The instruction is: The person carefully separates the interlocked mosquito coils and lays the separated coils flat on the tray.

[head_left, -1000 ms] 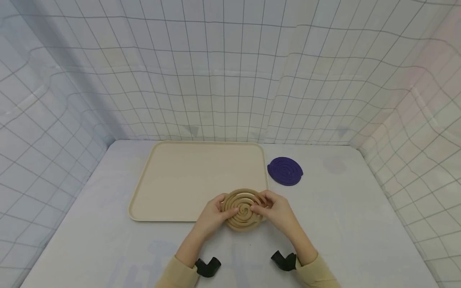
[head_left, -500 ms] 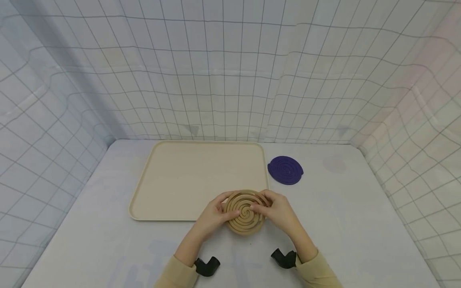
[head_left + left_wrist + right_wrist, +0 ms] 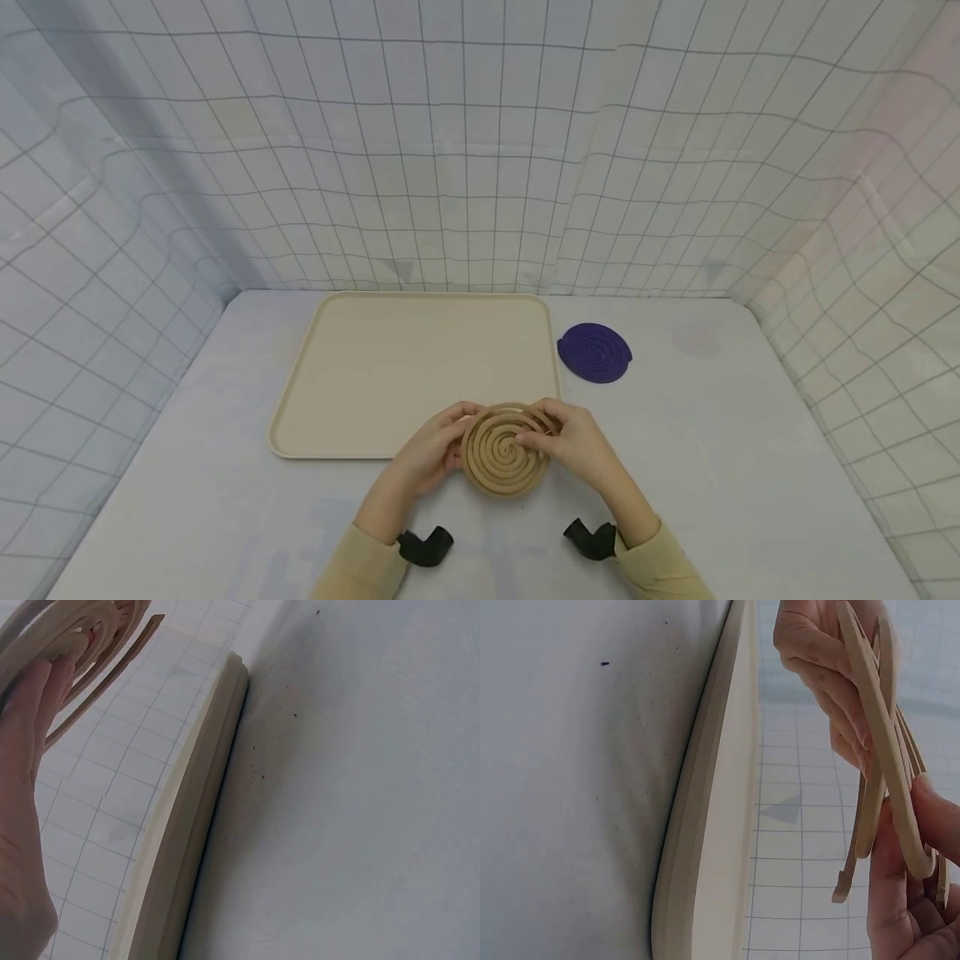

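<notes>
A tan mosquito coil (image 3: pixel 498 467), wound in a spiral, is held up at the tray's near right edge. My right hand (image 3: pixel 577 442) pinches its right side, the thumb lying on the upper face near the centre. My left hand (image 3: pixel 431 450) is at the coil's left edge with its fingers at or behind the rim; no left thumb shows on top. In the left wrist view straight left fingers (image 3: pixel 37 712) touch the coil's underside. Seen edge-on in the right wrist view, the coil (image 3: pixel 877 735) has strands that cross and stand apart, with one end hanging down.
A cream tray (image 3: pixel 412 367) lies on the white table (image 3: pixel 712 467), just beyond the hands. To its right is a flat purple spiral coil (image 3: pixel 595 353). Gridded cloth walls (image 3: pixel 465 167) rise at the back and both sides. Black bits are strapped at both wrists.
My left thumb has come off the coil's upper face and the left hand has shifted left and down. The coil has moved slightly toward me and tilted to face up more squarely.
</notes>
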Tool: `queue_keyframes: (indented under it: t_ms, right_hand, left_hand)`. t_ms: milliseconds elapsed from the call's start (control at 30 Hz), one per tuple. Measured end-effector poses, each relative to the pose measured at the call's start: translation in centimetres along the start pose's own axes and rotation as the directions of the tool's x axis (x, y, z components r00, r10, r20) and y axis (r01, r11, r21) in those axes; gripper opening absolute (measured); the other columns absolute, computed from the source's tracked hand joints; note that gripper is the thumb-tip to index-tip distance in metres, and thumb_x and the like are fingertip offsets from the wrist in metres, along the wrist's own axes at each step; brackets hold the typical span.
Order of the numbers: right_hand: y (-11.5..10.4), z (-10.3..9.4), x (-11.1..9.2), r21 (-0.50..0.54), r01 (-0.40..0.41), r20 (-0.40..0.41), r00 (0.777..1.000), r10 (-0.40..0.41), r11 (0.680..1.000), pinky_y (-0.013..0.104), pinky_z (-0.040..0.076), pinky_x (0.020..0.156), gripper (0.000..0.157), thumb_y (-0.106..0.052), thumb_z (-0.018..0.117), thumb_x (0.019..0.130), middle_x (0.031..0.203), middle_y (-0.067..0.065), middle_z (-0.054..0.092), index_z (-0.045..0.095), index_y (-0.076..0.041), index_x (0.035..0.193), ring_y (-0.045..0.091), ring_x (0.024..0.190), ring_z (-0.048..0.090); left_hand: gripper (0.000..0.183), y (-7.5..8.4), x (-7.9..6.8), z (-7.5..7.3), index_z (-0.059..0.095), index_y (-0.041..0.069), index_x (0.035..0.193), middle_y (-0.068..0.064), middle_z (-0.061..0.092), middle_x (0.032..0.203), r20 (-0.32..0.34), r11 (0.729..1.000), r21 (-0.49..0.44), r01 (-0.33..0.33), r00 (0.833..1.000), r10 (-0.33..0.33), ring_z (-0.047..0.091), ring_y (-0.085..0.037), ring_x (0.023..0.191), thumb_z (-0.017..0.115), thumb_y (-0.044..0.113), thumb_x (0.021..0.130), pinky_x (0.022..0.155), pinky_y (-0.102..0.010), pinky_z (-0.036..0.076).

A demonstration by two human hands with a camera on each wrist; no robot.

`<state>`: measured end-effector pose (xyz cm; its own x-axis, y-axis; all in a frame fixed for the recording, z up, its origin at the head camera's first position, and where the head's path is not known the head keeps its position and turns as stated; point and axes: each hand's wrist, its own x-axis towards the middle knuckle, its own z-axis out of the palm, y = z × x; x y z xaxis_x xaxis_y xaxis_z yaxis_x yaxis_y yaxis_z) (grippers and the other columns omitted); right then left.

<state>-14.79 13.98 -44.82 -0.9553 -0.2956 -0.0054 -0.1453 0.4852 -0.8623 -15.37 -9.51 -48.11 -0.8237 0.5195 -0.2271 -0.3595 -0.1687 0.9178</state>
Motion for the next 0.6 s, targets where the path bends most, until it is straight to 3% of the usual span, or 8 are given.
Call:
queue_keyframes:
  t_ms: [100, 200, 367, 600]
  right_hand:
    - [0.13, 0.01, 0.02, 0.013, 0.016, 0.014, 1.0, -0.016, 1.0, 0.021, 0.042, 0.055, 0.023, -0.026, 0.08, 0.082, 0.079, 0.0, 0.065, 0.07, -0.012, 0.097, 0.007, 0.066, 0.051]
    - [0.2, -0.03, 0.03, 0.036, 0.016, 0.028, 0.999, -0.017, 0.999, 0.021, 0.044, 0.056, 0.024, -0.026, 0.08, 0.082, 0.082, 0.002, 0.067, 0.07, -0.011, 0.099, 0.007, 0.068, 0.052]
    - [0.18, -0.14, -0.05, 0.044, -0.015, 0.065, 0.998, 0.012, 0.999, 0.021, 0.045, 0.059, 0.026, -0.025, 0.081, 0.081, 0.081, 0.0, 0.066, 0.069, -0.01, 0.098, 0.008, 0.07, 0.054]
    - [0.43, -0.21, -0.01, 0.056, -0.067, 0.067, 0.996, 0.063, 0.996, 0.02, 0.045, 0.058, 0.024, -0.023, 0.082, 0.08, 0.077, -0.004, 0.061, 0.065, -0.008, 0.087, 0.008, 0.068, 0.054]
  left_hand:
    - [0.031, 0.05, -0.09, -0.37, 0.044, 0.004, 0.131, 0.001, 0.071, 0.096, 0.046, 1.0, -0.021, 0.008, 0.999, -0.007, 0.069, -0.006, 0.076, 0.045, 0.019, 0.105, 0.067, -0.021, 0.057]
    - [0.044, 0.11, -0.22, -0.63, 0.035, 0.001, 0.144, 0.0, 0.072, 0.1, 0.078, 1.0, -0.021, -0.003, 0.997, 0.004, 0.07, -0.007, 0.079, 0.045, 0.013, 0.103, 0.068, -0.021, 0.057]
    - [0.051, 0.27, -0.42, -0.82, 0.03, -0.003, 0.151, -0.003, 0.069, 0.113, 0.061, 0.999, 0.025, -0.029, 0.998, 0.028, 0.07, -0.007, 0.088, 0.043, 0.009, 0.103, 0.072, -0.021, 0.058]
    - [0.047, 0.73, -0.7, -0.8, 0.04, 0.001, 0.148, -0.012, 0.068, 0.122, 0.042, 0.976, 0.215, -0.03, 0.999, 0.022, 0.067, -0.008, 0.097, 0.047, 0.014, 0.103, 0.08, -0.021, 0.056]
